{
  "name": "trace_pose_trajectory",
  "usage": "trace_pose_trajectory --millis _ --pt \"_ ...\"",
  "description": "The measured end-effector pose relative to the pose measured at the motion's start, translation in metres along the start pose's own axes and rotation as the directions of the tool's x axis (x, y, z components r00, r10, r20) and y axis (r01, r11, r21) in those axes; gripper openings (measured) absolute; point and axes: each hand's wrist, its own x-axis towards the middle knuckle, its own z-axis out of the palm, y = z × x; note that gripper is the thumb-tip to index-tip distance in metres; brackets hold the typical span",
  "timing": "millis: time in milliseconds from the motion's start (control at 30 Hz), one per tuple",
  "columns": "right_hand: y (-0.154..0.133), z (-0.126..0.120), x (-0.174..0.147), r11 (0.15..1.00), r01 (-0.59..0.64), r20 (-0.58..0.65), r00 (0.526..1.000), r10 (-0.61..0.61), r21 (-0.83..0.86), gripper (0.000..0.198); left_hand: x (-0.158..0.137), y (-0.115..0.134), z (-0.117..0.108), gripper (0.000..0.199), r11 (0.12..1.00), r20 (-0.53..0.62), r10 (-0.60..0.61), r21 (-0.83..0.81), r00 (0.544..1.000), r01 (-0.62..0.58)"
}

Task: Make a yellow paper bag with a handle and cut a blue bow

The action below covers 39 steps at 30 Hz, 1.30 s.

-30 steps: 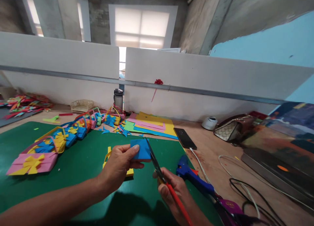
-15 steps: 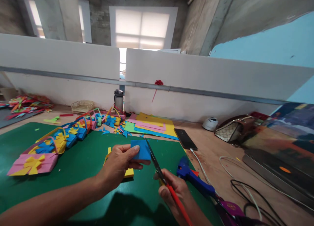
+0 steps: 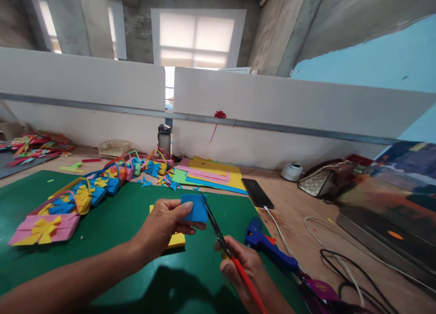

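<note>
My left hand [image 3: 166,223] pinches a small blue paper square [image 3: 198,209] between thumb and fingers above the green mat [image 3: 112,264]. In my right hand [image 3: 241,264] are scissors [image 3: 218,230] with red handles, fingers closed round them. Their dark blades point up and lie along the square's right edge; I cannot tell whether they touch it. Below my left hand a yellow paper piece [image 3: 177,241] rests on the mat, partly hidden by that hand. A blue glue gun [image 3: 269,248] lies right of my right hand.
Small paper baskets with bows [image 3: 44,230] line the mat's left side. Behind are coloured sheets [image 3: 231,173], blue scraps [image 3: 173,183] and a grey bottle [image 3: 164,139]. To the right lie a phone [image 3: 257,193], cables [image 3: 344,259], a handbag [image 3: 322,180] and a dark case [image 3: 388,241].
My left hand and the blue paper have shifted very slightly left. The scissors stay almost in place beside the paper's right edge.
</note>
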Motion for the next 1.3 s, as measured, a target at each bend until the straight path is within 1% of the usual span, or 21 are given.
trace_pose_trajectory --millis 100,333,467,567,767,1000,1200,1300 --pt "0.0 0.0 0.0 1.0 0.004 -0.018 1.0 -0.003 0.014 0.053 0.001 0.002 -0.002 0.03 1.0 0.005 -0.011 0.01 1.0 0.011" --pt "-0.001 -0.002 0.003 0.999 -0.005 0.028 1.0 0.004 0.034 0.057 0.004 0.01 -0.008 0.031 0.994 0.07 -0.03 0.108 0.997 0.022" --pt "0.001 -0.003 0.002 1.0 -0.008 0.025 1.0 0.007 0.021 0.057 0.005 0.016 -0.011 0.033 0.987 0.072 -0.045 0.158 0.996 0.033" --pt "0.0 -0.005 0.001 1.0 -0.019 0.045 0.999 0.018 0.008 0.055 0.005 0.02 -0.012 0.035 0.981 0.079 -0.065 0.188 0.995 0.049" --pt "-0.002 -0.007 0.001 1.0 -0.001 0.047 0.999 0.002 -0.02 0.052 0.004 0.025 -0.013 0.033 0.976 0.084 -0.081 0.207 0.993 0.062" --pt "-0.002 -0.008 0.001 1.0 0.018 0.064 0.998 -0.017 -0.008 0.05 0.006 0.03 -0.02 0.033 0.969 0.144 -0.122 0.23 0.982 0.086" --pt "-0.005 -0.009 0.0 0.998 0.041 0.035 0.999 -0.04 -0.039 0.044 0.005 0.032 -0.02 0.04 0.971 0.166 -0.093 0.231 0.982 0.053" --pt "-0.005 -0.01 0.001 0.997 0.06 0.059 0.997 -0.058 -0.039 0.044 0.005 0.031 -0.019 0.041 0.973 0.147 -0.056 0.229 0.988 0.021"
